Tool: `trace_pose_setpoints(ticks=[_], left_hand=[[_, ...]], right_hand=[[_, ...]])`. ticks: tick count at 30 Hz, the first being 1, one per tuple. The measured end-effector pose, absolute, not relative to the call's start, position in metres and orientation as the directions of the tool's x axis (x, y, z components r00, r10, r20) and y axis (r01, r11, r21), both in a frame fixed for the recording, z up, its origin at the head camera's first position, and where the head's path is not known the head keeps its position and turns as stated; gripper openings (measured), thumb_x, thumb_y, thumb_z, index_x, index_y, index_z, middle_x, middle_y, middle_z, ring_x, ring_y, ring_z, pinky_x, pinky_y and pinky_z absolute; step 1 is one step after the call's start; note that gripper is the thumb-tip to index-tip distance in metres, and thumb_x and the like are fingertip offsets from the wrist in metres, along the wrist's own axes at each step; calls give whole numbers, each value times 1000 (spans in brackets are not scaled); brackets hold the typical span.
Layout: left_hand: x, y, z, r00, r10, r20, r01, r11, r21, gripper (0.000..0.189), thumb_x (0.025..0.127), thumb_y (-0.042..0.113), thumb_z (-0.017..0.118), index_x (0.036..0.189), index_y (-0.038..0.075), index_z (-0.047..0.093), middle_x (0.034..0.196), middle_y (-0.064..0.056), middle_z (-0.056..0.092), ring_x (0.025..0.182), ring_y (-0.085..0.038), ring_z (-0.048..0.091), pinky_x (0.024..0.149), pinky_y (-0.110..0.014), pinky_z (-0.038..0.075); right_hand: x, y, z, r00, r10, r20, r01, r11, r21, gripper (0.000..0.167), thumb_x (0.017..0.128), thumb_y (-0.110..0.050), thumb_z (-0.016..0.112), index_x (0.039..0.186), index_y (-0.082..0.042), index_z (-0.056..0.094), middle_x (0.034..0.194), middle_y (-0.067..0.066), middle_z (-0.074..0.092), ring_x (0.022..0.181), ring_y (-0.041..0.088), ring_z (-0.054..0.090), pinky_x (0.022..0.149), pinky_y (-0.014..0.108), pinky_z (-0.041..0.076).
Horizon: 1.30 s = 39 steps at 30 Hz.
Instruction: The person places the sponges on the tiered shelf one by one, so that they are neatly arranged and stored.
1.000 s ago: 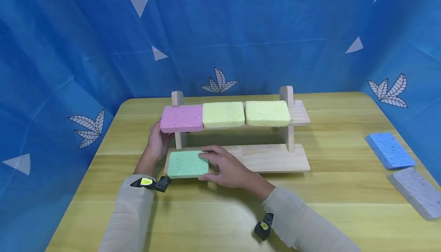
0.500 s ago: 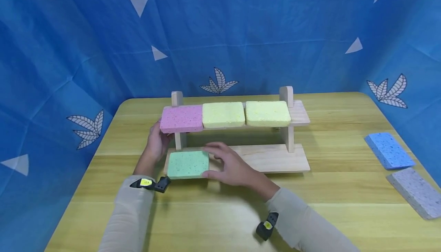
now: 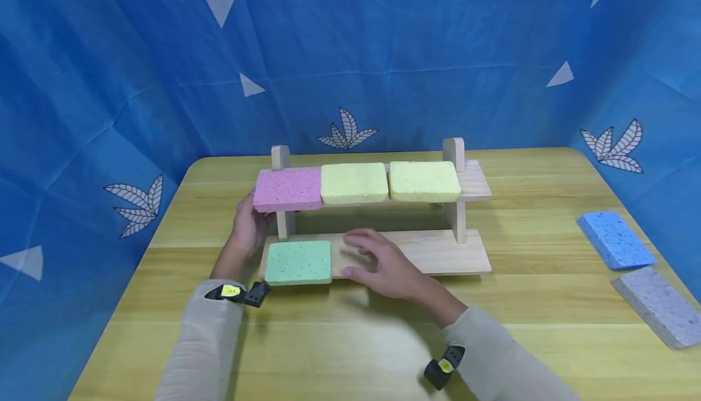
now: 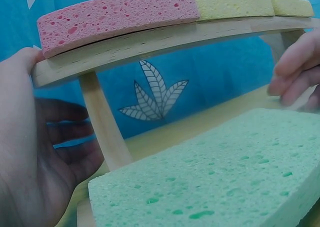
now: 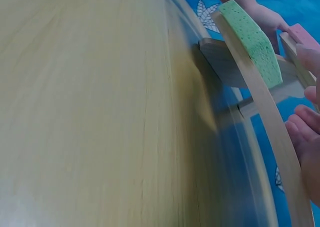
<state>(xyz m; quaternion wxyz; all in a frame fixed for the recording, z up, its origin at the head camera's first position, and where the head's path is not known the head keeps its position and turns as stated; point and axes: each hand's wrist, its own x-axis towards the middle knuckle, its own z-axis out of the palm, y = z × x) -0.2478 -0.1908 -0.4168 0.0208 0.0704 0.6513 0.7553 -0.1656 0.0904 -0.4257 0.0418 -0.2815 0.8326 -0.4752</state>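
Note:
A green sponge (image 3: 298, 262) lies flat at the left end of the lower shelf (image 3: 432, 252) of a small wooden rack. My right hand (image 3: 383, 264) is just to the right of it, fingers and thumb spread apart with nothing between them. My left hand (image 3: 249, 227) is at the rack's left end. In the left wrist view its thumb touches the end of the upper shelf (image 4: 115, 54), beneath the pink sponge (image 4: 120, 17), and its loosely extended fingers (image 4: 67, 132) reach to the left post (image 4: 102, 119), their tips partly hidden.
On the upper shelf two pale yellow sponges (image 3: 353, 182) sit in a row beside the pink one. A blue sponge (image 3: 616, 240) and a grey sponge (image 3: 659, 306) lie on the table (image 3: 328, 352) at the far right. Blue cloth (image 3: 416, 36) hangs behind.
My right hand has let go of the green sponge and moved away to the right. The green sponge stays on the lower shelf. My left hand has not moved.

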Motion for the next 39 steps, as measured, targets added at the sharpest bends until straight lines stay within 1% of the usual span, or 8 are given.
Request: trace_pose_setpoints(ticks=[9,12,19,23,27,32,35,39], left_hand=[[-247,-190,-418,-990,107,91,76,-142,987,38,100,36,28,108,26,63,104,4,62,95,-14,55,84,-35,41],[-247,-191,-417,-989,112,96,80,-142,987,39,100,37,28,110,25,63,106,4,61,96,-14,55,84,-35,42],[-246,-192,-415,-990,123,75,58,-133,989,40,101,37,27,115,21,61,109,2,58,97,-14,53,84,-33,40],[-246,-192,-415,-990,127,65,49,-120,992,42,101,37,26,118,20,59,111,1,57,99,-15,52,88,-35,39],[-246,-192,-415,-991,119,56,41,-122,992,41,101,37,26,116,21,60,110,1,57,99,-16,52,89,-36,38],[-246,-191,-416,-991,119,64,49,-124,991,40,101,37,25,113,23,61,108,2,58,98,-16,52,88,-35,39],[-246,-191,-415,-990,121,69,54,-128,990,39,101,37,25,113,23,61,107,2,59,97,-15,53,87,-35,39],[-245,-191,-415,-990,123,71,55,-132,990,39,101,36,26,113,23,61,107,3,59,98,-15,53,88,-35,39]], right_hand=[[-158,117,-428,-858,-456,236,-437,405,-803,48,87,-29,68,127,-5,56,132,5,52,114,25,57,96,37,46],[-155,131,-429,-874,-421,242,-426,426,-798,45,88,-28,67,126,-6,58,130,4,54,112,24,58,95,37,47],[-148,163,-429,-907,-339,250,-395,481,-783,43,87,-23,68,126,-7,58,126,4,58,116,19,55,97,37,44],[-142,181,-430,-927,-272,257,-363,488,-794,38,88,-18,68,123,-7,59,119,4,63,109,18,60,92,29,47],[-137,197,-432,-946,-184,268,-323,447,-834,32,88,-12,66,119,-8,61,114,8,65,103,16,62,87,18,48],[-131,213,-432,-961,-64,269,-274,351,-895,26,89,-5,63,115,-3,62,110,13,65,98,3,61,84,13,47],[-128,222,-432,-957,7,289,-270,340,-901,23,89,-2,62,111,0,63,107,5,67,95,-1,61,83,12,47],[-126,235,-432,-941,69,331,-286,361,-888,20,88,1,61,108,5,63,103,-12,67,95,-3,61,83,10,46]])
